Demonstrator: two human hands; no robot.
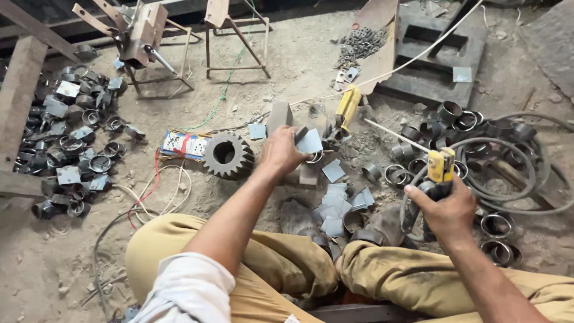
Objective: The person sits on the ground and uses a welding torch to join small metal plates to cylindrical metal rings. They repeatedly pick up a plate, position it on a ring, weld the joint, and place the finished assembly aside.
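**Plate Held to Ring While Electrode Holder Is Kept Ready**

A small grey square metal plate is pinched in the left hand, the fingers closed round its near edge. It is held tilted over a short metal ring, which rests on a pale block on the dusty floor; whether plate and ring actually touch cannot be told. The block appears to serve as a low stand, so that the joint is raised out of the dirt and kept within easy reach of the seated person.

A yellow-and-black electrode holder is gripped in the right hand, the fingers wrapped fully round its handle. A thin rod is seen running from near its head toward the middle of the scene, and the tool is kept off to the right, well apart from the plate. A thick grey cable is looped on the floor beside it.

The plate looks flat, thin and dull, with clean-cut edges. More plates of the same kind are heaped in a stack just ahead of the knees, near both hands. Bare rings are scattered to the right, while a pile of rings with plates on them is gathered well away on the left. A large toothed gear lies just left of the left hand, and a second yellow tool lies beyond the block.
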